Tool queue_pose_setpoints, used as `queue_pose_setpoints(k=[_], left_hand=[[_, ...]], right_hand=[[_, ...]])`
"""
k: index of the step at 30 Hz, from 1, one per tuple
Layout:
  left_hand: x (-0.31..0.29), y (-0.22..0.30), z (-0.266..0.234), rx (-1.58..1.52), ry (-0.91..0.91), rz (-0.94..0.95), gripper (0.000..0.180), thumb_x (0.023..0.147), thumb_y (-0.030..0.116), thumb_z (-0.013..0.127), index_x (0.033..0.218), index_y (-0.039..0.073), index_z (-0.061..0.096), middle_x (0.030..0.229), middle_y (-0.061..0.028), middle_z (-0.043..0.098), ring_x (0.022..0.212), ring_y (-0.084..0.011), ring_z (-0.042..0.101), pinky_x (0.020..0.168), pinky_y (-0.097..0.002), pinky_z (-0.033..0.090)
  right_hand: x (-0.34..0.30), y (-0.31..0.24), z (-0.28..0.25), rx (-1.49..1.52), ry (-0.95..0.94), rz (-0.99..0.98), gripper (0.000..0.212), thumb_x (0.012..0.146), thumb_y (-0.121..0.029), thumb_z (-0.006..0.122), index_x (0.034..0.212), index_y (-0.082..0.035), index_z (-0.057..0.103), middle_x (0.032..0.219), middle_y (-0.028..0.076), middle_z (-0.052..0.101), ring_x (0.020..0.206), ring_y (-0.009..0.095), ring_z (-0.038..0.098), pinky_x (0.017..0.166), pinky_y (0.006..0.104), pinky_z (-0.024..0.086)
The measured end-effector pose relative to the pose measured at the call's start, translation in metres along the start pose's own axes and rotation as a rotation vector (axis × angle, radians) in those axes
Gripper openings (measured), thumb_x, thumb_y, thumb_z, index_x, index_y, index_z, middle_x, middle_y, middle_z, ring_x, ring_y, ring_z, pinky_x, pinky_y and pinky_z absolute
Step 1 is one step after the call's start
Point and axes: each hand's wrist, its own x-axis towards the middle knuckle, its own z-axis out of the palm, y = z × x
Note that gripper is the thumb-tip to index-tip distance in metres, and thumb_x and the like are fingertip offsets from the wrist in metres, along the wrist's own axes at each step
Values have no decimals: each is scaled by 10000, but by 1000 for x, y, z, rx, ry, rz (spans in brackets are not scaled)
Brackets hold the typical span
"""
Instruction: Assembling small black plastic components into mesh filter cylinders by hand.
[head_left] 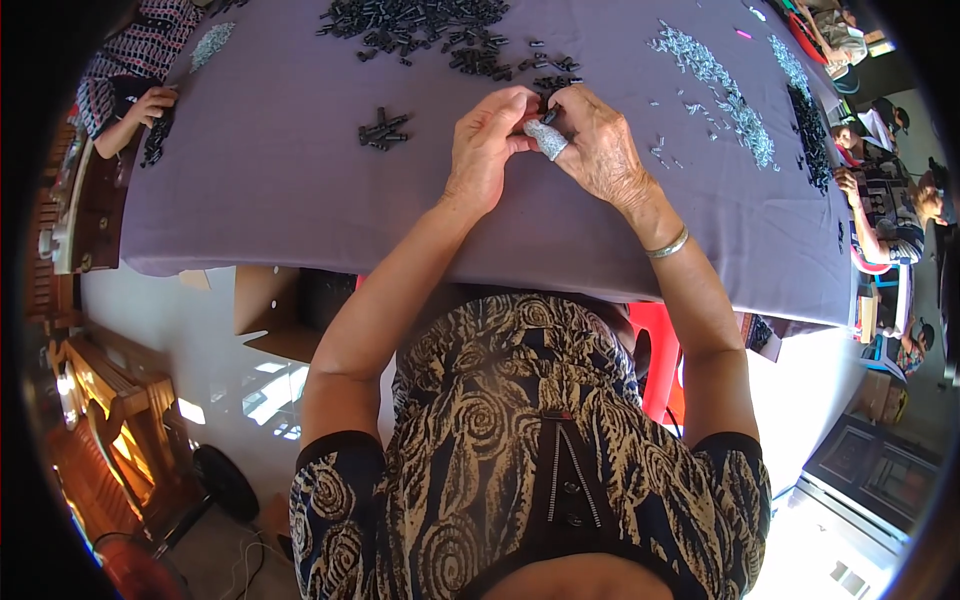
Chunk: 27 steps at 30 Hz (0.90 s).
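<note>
My left hand (483, 150) and my right hand (603, 148) meet above the cloth-covered table, both with fingers closed in. Between the right thumb and fingers shows a small black cylindrical piece (549, 116). A finger of that hand wears a silvery-grey wrap (546, 139). The left fingertips press together right beside the piece; what they pinch is hidden. Just beyond the hands lie more black pieces (556, 82). To the left of my left hand is a small heap of black cylindrical pieces (383, 130).
A large pile of black pieces (420, 25) spreads at the far side of the purple-grey tablecloth (300, 190). Small silvery pieces (735, 100) lie in a long band on the right. Other people work at both table sides: a hand (155, 104) at left, another (848, 185) at right.
</note>
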Motion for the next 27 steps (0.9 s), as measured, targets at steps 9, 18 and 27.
queue_pose_setpoints(k=[9, 18, 27], left_hand=[[-13, 8, 20, -123, -160, 166, 463, 983, 345, 282, 1045, -42, 529, 953, -128, 571, 939, -200, 540, 899, -322, 406], [-10, 4, 8, -104, -28, 112, 473, 982, 354, 268, 921, -20, 551, 836, -135, 581, 812, -188, 545, 809, -312, 436], [-6, 1, 8, -108, 21, 94, 469, 977, 349, 288, 870, -27, 548, 787, -139, 584, 775, -202, 557, 773, -311, 451]], right_hand=[[-1, -25, 21, 328, -124, 69, 401, 866, -333, 548, 1042, 8, 430, 831, 209, 577, 773, 417, 580, 654, 442, 474], [-2, -31, 40, 289, -52, 70, 305, 828, -215, 593, 962, 25, 462, 798, 218, 594, 762, 400, 585, 656, 450, 479], [-5, -25, 48, 250, -20, 56, 314, 819, -203, 583, 990, 22, 447, 787, 246, 575, 753, 429, 573, 644, 466, 478]])
